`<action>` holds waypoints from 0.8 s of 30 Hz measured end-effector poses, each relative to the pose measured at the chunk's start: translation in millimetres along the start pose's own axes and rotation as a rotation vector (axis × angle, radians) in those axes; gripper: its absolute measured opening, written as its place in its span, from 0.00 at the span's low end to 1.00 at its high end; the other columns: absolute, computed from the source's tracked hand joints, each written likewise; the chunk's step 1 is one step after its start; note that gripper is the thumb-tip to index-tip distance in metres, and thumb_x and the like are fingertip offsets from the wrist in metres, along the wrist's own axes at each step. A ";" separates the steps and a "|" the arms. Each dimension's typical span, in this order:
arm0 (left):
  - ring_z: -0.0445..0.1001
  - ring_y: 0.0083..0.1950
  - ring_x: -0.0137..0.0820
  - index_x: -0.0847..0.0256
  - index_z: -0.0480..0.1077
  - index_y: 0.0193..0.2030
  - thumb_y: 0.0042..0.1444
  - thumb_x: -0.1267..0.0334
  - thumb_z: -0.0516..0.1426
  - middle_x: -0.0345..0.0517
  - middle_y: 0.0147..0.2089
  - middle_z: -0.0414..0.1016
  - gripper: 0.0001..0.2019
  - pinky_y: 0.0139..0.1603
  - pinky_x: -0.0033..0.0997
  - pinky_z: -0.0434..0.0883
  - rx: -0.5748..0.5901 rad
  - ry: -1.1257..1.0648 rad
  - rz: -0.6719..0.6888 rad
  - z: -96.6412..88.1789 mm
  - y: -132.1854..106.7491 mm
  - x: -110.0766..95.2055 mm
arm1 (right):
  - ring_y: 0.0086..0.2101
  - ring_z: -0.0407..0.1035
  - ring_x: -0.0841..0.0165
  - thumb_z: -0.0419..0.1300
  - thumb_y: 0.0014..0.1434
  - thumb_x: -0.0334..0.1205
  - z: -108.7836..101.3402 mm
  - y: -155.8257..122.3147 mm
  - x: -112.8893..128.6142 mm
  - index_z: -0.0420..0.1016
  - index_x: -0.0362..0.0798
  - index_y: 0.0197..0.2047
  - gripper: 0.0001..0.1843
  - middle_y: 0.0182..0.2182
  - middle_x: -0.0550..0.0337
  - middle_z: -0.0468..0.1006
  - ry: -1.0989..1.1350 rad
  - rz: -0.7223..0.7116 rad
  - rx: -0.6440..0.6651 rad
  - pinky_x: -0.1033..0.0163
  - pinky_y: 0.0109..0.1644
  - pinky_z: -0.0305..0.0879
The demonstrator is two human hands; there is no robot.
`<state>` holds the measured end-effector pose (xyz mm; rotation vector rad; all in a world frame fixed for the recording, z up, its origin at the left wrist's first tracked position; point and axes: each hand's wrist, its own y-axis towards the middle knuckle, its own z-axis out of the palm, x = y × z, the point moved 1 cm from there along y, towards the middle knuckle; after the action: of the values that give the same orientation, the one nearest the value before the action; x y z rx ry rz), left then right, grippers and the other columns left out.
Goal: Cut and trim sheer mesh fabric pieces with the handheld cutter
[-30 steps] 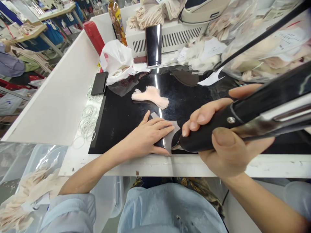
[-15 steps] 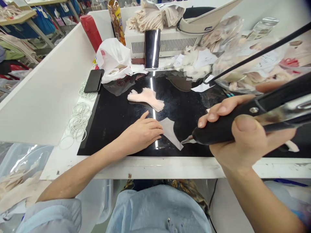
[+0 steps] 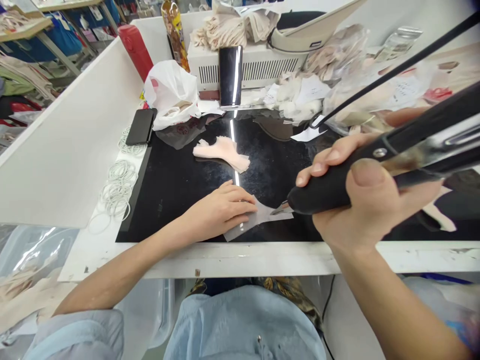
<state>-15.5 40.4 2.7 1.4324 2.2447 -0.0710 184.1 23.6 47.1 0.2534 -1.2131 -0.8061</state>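
Note:
My left hand [image 3: 227, 207] lies flat with its fingers out, pressing a thin, translucent white fabric piece [image 3: 264, 214] onto the glossy black work surface [image 3: 168, 200]. Part of that piece is hidden under the fingers. My right hand [image 3: 371, 200] is wrapped round a thick black-handled tool [image 3: 318, 195] with metal parts and a narrow pointed tip. The tip meets the right part of the fabric piece. Beyond my left hand rests a small stack of pale pink cut fabric pieces [image 3: 223, 152].
A black phone [image 3: 141, 126] and white elastic loops [image 3: 116, 192] lie at the left edge. Behind are a white plastic bag [image 3: 172, 95], an upright dark phone [image 3: 230, 75], a red flask [image 3: 135, 50] and a bottle [image 3: 175, 32]. A black rod [image 3: 393, 75] slants across the right.
The white fabric piece has turned under my left hand, and part of it now reaches nearer the front edge. The tool's tip has moved left and slightly up. The view has shifted slightly.

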 end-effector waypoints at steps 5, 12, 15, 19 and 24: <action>0.70 0.63 0.38 0.58 0.74 0.55 0.68 0.63 0.57 0.49 0.60 0.76 0.12 0.71 0.49 0.56 0.058 -0.046 -0.017 -0.9 2.9 -0.9 | 0.22 0.68 0.72 0.72 0.52 0.42 13.0 -13.3 4.6 0.73 0.65 0.49 0.22 0.30 0.68 0.73 0.061 -0.003 0.106 0.63 0.20 0.69; 0.69 0.65 0.38 0.57 0.73 0.57 0.68 0.61 0.57 0.48 0.62 0.75 0.13 0.72 0.51 0.52 0.081 -0.050 -0.047 -2.8 4.9 -5.2 | 0.23 0.69 0.73 0.73 0.51 0.44 8.0 -17.5 7.4 0.74 0.60 0.50 0.23 0.31 0.67 0.74 0.068 0.046 0.150 0.62 0.21 0.70; 0.69 0.65 0.39 0.57 0.72 0.58 0.68 0.61 0.57 0.48 0.63 0.75 0.13 0.73 0.53 0.51 0.089 -0.038 -0.043 -4.0 5.6 -6.4 | 0.26 0.70 0.73 0.72 0.53 0.42 1.2 -15.6 5.5 0.74 0.58 0.52 0.24 0.31 0.68 0.75 0.103 0.034 0.188 0.62 0.22 0.72; 0.69 0.66 0.40 0.56 0.72 0.58 0.69 0.60 0.56 0.48 0.63 0.74 0.13 0.72 0.55 0.51 0.095 -0.026 -0.048 -4.6 6.1 -6.7 | 0.26 0.71 0.73 0.72 0.53 0.41 -0.6 -14.8 4.8 0.74 0.58 0.52 0.23 0.32 0.68 0.76 0.093 0.031 0.208 0.63 0.23 0.73; 0.68 0.66 0.41 0.58 0.72 0.59 0.68 0.61 0.57 0.48 0.63 0.74 0.14 0.73 0.57 0.51 0.090 0.003 -0.047 -2.8 6.1 -5.8 | 0.26 0.71 0.73 0.72 0.53 0.39 3.6 -17.8 7.0 0.73 0.57 0.52 0.24 0.31 0.68 0.76 0.091 0.032 0.158 0.63 0.22 0.73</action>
<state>-9.2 39.1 8.8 1.4264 2.3039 -0.1874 174.3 7.3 43.3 0.3945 -1.1932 -0.6649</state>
